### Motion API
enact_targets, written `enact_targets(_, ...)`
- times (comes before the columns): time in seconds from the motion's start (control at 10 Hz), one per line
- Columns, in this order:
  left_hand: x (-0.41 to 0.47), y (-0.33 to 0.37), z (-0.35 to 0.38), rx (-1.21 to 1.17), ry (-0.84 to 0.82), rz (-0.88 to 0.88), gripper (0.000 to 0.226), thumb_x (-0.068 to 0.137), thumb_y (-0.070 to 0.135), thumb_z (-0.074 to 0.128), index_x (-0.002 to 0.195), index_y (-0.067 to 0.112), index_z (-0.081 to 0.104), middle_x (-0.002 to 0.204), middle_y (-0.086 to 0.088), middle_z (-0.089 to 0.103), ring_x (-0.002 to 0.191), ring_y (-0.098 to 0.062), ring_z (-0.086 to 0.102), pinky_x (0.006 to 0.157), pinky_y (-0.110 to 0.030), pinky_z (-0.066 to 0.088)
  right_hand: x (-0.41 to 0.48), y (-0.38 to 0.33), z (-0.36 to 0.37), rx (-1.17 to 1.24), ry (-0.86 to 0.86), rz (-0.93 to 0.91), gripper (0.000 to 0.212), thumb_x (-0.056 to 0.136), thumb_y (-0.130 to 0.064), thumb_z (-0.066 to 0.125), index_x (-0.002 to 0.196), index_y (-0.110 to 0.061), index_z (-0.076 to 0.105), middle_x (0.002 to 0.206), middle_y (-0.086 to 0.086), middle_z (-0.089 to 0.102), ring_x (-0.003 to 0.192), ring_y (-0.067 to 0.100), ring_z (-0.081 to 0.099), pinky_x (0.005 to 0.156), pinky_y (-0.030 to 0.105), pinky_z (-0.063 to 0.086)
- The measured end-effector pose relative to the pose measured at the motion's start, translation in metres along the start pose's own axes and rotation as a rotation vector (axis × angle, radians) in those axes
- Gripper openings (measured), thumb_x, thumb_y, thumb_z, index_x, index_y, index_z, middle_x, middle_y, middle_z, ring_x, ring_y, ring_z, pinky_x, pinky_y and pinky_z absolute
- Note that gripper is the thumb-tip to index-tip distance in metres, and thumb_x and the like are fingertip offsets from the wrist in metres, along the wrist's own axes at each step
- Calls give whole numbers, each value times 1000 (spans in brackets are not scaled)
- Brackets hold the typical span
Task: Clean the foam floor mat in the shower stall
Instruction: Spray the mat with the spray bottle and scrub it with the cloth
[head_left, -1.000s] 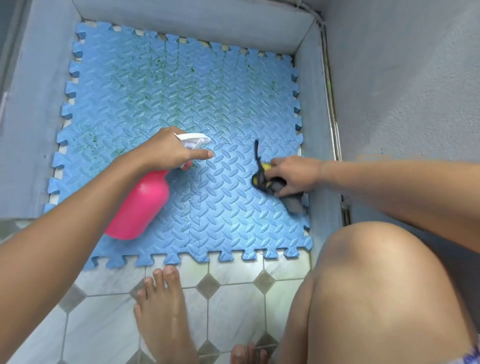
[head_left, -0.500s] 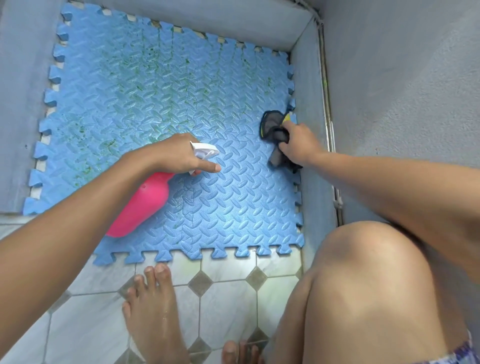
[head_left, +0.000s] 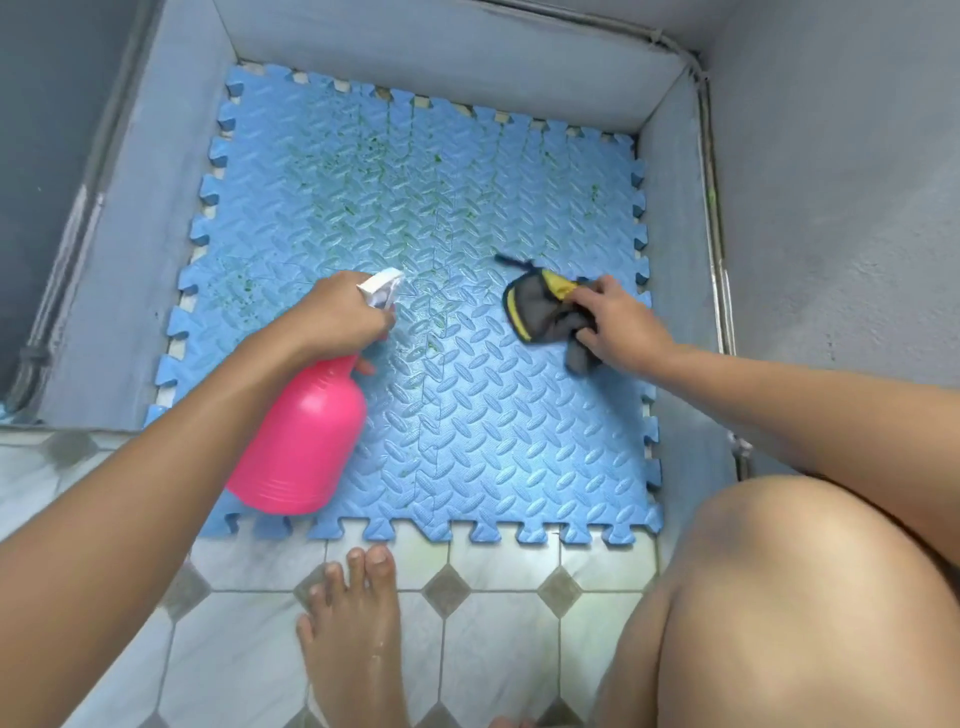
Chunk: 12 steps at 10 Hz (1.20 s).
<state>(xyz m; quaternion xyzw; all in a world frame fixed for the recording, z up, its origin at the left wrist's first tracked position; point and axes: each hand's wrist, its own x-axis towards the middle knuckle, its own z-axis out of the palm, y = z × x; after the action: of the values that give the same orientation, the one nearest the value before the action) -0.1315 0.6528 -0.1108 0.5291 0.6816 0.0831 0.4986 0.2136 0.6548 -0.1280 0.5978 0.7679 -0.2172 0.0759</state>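
A blue foam floor mat of interlocking tiles covers the shower stall floor, with green specks over its far half. My left hand grips the white trigger head of a pink spray bottle, held over the mat's near left part with the nozzle pointing away from me. My right hand grips a crumpled grey and yellow cloth and presses it on the mat's right side.
Grey walls close the stall on three sides, with a pipe along the right wall's foot. Pale floor tiles with grey diamonds lie in front of the mat. My bare foot and my knee are near the mat's front edge.
My right hand has dragged the cloth back from the mat's right edge toward the middle. The left hand and bottle stay in about the same place; the camera view has shifted.
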Motion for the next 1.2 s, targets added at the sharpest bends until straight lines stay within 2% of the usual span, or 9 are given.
enact_targets(0.1, -21, -28, -17, -127, -33, -78, 17, 89, 4, 72, 97, -7, 62, 85, -17, 67, 70, -27, 68, 63, -53, 65, 2, 2, -22, 59, 50, 258, 50, 86, -22, 67, 134, -15, 56, 128, 18, 50, 116, 39, 54, 94, 41, 45)
enact_targets(0.2, -44, -59, -28, -209, -15, -142, 28, 86, 17, 82, 94, -4, 65, 82, -17, 69, 69, -22, 67, 57, -44, 63, 23, 3, -2, 40, 12, 195, 49, 85, -22, 69, 132, -14, 58, 130, 19, 50, 116, 38, 53, 94, 39, 43)
enact_targets(0.3, -68, -81, -31, -42, 207, -159, 37, 82, 40, 82, 75, 7, 68, 67, -10, 72, 55, -23, 66, 50, -31, 54, 36, -35, -1, -25, -27, 40, 47, 88, -27, 67, 132, -17, 56, 129, 15, 49, 115, 37, 53, 90, 40, 44)
enact_targets(0.4, -88, -101, -35, 134, 422, -138, 48, 83, 45, 77, 66, 4, 59, 61, -12, 65, 63, -33, 65, 61, -39, 49, 58, -66, 5, -16, -84, -34, 40, 89, -33, 65, 124, -18, 54, 123, 14, 50, 109, 37, 56, 89, 43, 47)
enact_targets(0.6, -106, -115, -50, 95, 521, -41, 46, 85, 39, 81, 72, 0, 63, 68, -19, 63, 68, -36, 59, 67, -41, 43, 88, -103, 16, 112, -1, 148, 35, 91, -40, 62, 115, -19, 50, 125, 22, 48, 105, 46, 56, 88, 45, 45)
enact_targets(0.7, -106, -117, -49, 21, 619, -119, 53, 85, 40, 79, 56, 9, 46, 50, -6, 45, 52, -27, 45, 58, -39, 38, 89, -105, 32, 161, 75, 210, 34, 94, -37, 58, 119, -18, 48, 128, 23, 44, 105, 49, 55, 92, 48, 44)
enact_targets(0.9, -96, -117, -51, 75, 579, -191, 44, 85, 34, 78, 59, 17, 46, 57, 0, 53, 68, -30, 53, 64, -32, 33, 95, -94, 34, 163, 71, 196, 34, 92, -38, 63, 118, -20, 51, 126, 22, 46, 108, 47, 54, 93, 47, 44)
enact_targets(1.0, -96, -117, -51, 56, 610, -229, 48, 84, 37, 78, 56, 14, 46, 58, -9, 59, 65, -34, 58, 57, -36, 38, 92, -99, 32, 150, 69, 216, 37, 93, -39, 62, 123, -20, 50, 128, 22, 45, 108, 48, 54, 94, 47, 44)
enact_targets(1.2, -103, -130, -53, 75, 524, -204, 45, 84, 38, 81, 58, 15, 53, 55, 0, 54, 58, -23, 51, 55, -34, 34, 91, -101, 34, 117, 79, 213, 40, 94, -38, 61, 127, -18, 48, 129, 23, 44, 106, 49, 54, 94, 48, 44)
